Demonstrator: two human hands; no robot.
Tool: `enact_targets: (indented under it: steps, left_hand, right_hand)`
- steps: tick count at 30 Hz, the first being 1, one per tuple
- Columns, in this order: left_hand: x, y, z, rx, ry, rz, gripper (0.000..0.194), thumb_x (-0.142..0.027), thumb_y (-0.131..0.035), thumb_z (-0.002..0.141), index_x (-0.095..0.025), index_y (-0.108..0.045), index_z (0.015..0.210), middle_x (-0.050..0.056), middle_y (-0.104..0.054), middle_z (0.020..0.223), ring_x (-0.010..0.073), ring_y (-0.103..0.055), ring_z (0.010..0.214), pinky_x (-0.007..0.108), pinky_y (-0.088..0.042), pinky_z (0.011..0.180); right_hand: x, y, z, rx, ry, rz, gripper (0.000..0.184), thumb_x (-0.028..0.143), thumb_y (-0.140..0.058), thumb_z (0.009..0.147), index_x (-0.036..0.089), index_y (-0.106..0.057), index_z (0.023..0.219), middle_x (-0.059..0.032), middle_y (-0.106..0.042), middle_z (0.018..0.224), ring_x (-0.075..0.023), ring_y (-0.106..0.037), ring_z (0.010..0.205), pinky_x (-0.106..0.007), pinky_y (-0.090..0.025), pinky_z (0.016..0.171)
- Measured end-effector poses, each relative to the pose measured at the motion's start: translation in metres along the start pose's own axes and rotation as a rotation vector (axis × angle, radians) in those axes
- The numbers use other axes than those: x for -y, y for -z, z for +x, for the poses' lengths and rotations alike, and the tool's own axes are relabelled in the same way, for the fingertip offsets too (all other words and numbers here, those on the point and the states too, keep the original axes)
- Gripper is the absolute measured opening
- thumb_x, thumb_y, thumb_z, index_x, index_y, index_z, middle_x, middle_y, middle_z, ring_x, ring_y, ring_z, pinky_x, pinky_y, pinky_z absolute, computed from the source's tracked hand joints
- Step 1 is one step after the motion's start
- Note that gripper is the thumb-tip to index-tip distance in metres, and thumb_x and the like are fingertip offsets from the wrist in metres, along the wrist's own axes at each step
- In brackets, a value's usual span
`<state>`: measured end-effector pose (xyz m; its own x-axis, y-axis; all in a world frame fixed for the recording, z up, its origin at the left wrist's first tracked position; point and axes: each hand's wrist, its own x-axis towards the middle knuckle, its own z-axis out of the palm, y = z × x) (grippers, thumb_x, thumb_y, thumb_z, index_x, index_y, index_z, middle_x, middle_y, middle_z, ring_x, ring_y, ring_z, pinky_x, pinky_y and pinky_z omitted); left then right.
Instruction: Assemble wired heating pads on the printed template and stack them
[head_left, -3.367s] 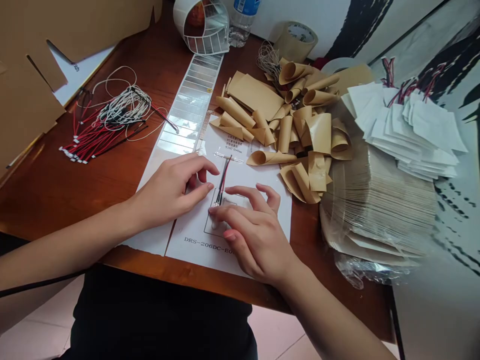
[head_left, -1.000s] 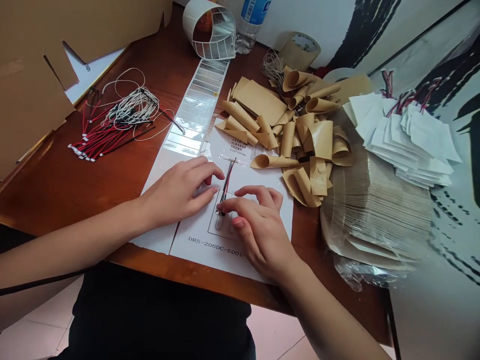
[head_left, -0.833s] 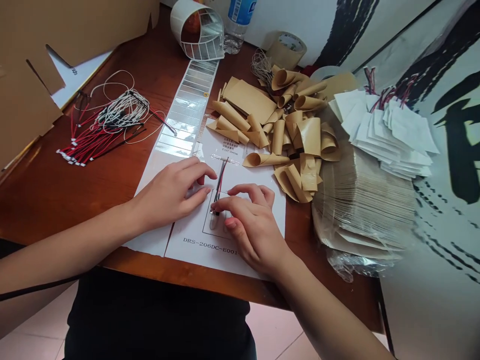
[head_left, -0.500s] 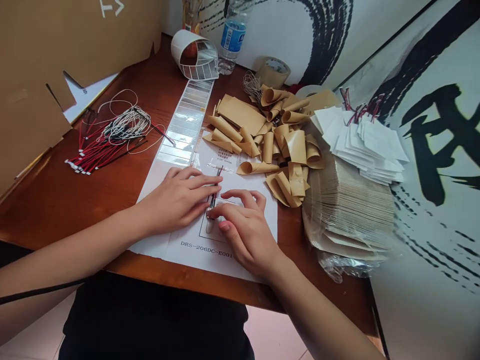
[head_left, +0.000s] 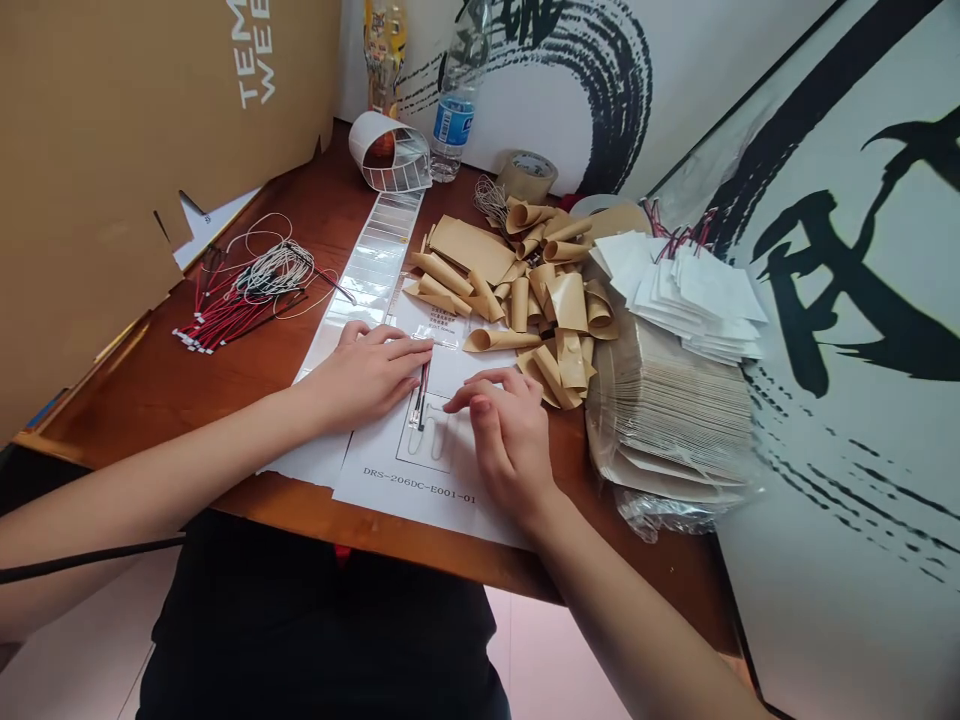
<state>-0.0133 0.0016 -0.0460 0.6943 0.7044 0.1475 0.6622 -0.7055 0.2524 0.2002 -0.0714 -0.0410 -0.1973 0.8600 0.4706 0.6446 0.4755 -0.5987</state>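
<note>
A white sheet (head_left: 405, 478) printed with a square outline and "DRS-206DC-E001-01" lies in front of me. On it a thin red and black wire lead (head_left: 421, 396) runs lengthwise, its lower end inside the square beside a pale looped line. My left hand (head_left: 373, 368) rests flat on the paper, its extended fingertips at the lead's upper end. To the right of the square my right hand (head_left: 510, 425) hovers with its fingers apart and bent, holding nothing I can see. A strip of clear tape lies across the sheet just above my left fingertips.
Behind the sheet a label roll (head_left: 394, 150) trails its strip (head_left: 367, 260). Rolled brown paper pieces (head_left: 517, 290) lie at centre right, beside stacked card envelopes (head_left: 682, 400) topped with white packets (head_left: 682, 290). Bundled red wires (head_left: 225, 310) are on the left, near a cardboard box (head_left: 150, 120).
My right hand has moved right, away from the lead's lower end, uncovering the square. My left hand stays near the lead's top. The camera view has shifted slightly.
</note>
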Motion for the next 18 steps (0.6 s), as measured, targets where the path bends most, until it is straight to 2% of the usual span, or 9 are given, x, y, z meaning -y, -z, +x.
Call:
enact_targets:
  steps: [2, 6, 10, 14, 18]
  left_hand:
    - [0.003, 0.002, 0.007, -0.015, -0.007, 0.01, 0.037, -0.031, -0.046, 0.105, -0.022, -0.068, 0.134, 0.008, -0.066, 0.146, 0.0312, -0.056, 0.129, 0.052, -0.029, 0.105]
    - [0.014, 0.004, 0.027, -0.067, -0.025, 0.003, 0.026, -0.034, -0.054, 0.102, -0.025, -0.078, 0.109, 0.004, -0.079, 0.123, 0.0258, -0.064, 0.112, 0.048, -0.03, 0.101]
    - [0.022, 0.006, 0.045, -0.06, -0.033, 0.018, 0.015, -0.034, -0.069, 0.093, -0.026, -0.081, 0.09, 0.002, -0.083, 0.102, 0.0246, -0.066, 0.101, 0.046, -0.028, 0.096]
    - [0.023, 0.007, 0.047, -0.064, -0.038, 0.02, 0.013, -0.034, -0.071, 0.092, -0.027, -0.082, 0.089, 0.001, -0.083, 0.1, 0.0243, -0.067, 0.098, 0.046, -0.027, 0.095]
    - [0.023, 0.009, 0.042, -0.053, -0.039, 0.009, 0.019, -0.043, -0.072, 0.092, -0.028, -0.082, 0.096, 0.001, -0.082, 0.108, 0.0248, -0.066, 0.1, 0.046, -0.026, 0.097]
  right_hand:
    - [-0.002, 0.002, 0.002, -0.041, -0.049, 0.017, 0.052, 0.039, -0.03, 0.111, 0.023, -0.068, 0.08, -0.0023, -0.075, 0.083, -0.0216, -0.065, 0.09, -0.042, -0.038, 0.09]
    - [-0.008, 0.003, 0.005, -0.115, -0.139, 0.052, 0.056, 0.047, -0.03, 0.111, 0.023, -0.068, 0.076, -0.0032, -0.074, 0.08, -0.0206, -0.065, 0.082, -0.039, -0.043, 0.084]
    - [-0.01, 0.002, 0.006, -0.135, -0.214, 0.093, 0.058, 0.052, -0.031, 0.11, 0.023, -0.067, 0.075, -0.0036, -0.073, 0.079, -0.0198, -0.064, 0.077, -0.036, -0.045, 0.079]
    - [-0.014, 0.006, 0.008, -0.167, -0.285, 0.165, 0.053, 0.051, -0.035, 0.109, 0.023, -0.066, 0.076, -0.003, -0.072, 0.078, -0.0191, -0.065, 0.077, -0.034, -0.046, 0.076]
    - [-0.023, 0.011, 0.012, -0.199, -0.336, 0.189, 0.048, 0.049, -0.037, 0.108, 0.023, -0.065, 0.078, -0.0035, -0.073, 0.08, -0.0195, -0.065, 0.078, -0.035, -0.048, 0.075]
